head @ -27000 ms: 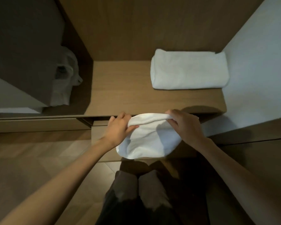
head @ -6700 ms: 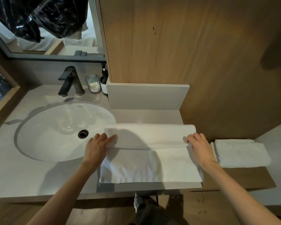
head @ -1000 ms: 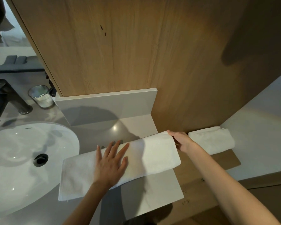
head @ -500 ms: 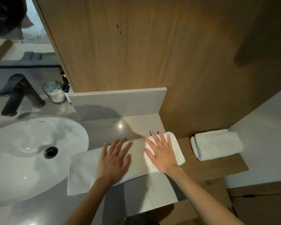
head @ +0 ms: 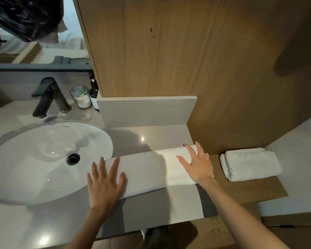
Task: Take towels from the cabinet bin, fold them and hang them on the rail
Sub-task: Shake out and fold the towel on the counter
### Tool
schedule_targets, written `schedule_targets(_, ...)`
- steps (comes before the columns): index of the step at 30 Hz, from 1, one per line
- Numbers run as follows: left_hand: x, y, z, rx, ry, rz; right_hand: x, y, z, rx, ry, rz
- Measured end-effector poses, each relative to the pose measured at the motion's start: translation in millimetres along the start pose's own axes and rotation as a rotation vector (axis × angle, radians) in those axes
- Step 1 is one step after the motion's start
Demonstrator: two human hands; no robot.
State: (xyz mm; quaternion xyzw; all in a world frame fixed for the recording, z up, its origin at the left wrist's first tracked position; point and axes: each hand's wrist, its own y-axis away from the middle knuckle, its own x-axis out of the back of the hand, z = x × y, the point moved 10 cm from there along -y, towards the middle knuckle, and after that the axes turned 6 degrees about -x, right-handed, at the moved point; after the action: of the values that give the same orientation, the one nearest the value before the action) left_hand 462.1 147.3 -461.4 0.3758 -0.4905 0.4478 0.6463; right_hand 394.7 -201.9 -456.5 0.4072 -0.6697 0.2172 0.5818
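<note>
A white towel [head: 147, 169], folded into a long narrow strip, lies on the grey counter [head: 151, 209] to the right of the basin. My left hand [head: 105, 184] lies flat on its left end with fingers spread. My right hand [head: 197, 165] presses flat on its right end, fingers straight. A second white towel [head: 250, 165], folded into a thick block, rests on the lower wooden shelf [head: 250, 191] to the right. No rail or cabinet bin is in view.
A white oval basin [head: 34, 164] with a black drain fills the left. Behind it stand a black tap [head: 47, 96], a glass candle [head: 80, 97] and a dark bottle [head: 94, 95]. A wooden wall panel [head: 169, 51] rises behind the counter; a mirror is at the upper left.
Both hands have slid apart along the folded towel: the left toward its left end, the right toward its right end. A second ago my right hand was pinching the towel's right end.
</note>
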Motion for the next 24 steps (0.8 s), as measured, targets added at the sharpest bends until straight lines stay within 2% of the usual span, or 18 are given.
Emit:
schedule_targets(6, 5.8, 12.2, -6.3, -0.064, 0.053, 0.015, 2.7, 11.6, 9.9, -0.019, -0.115, -0.063)
schedule_targets(15, 5.6, 39.9, -18.2, -0.165, 0.005, 0.014, -3.6, 57.1, 67.9, -0.247, -0.544, -0.098)
schedule_targets(24, 4.9, 44.0, -21.1, -0.186, -0.030, -0.053, 4.6, 87.2, 84.0, -0.278, -0.563, -0.014)
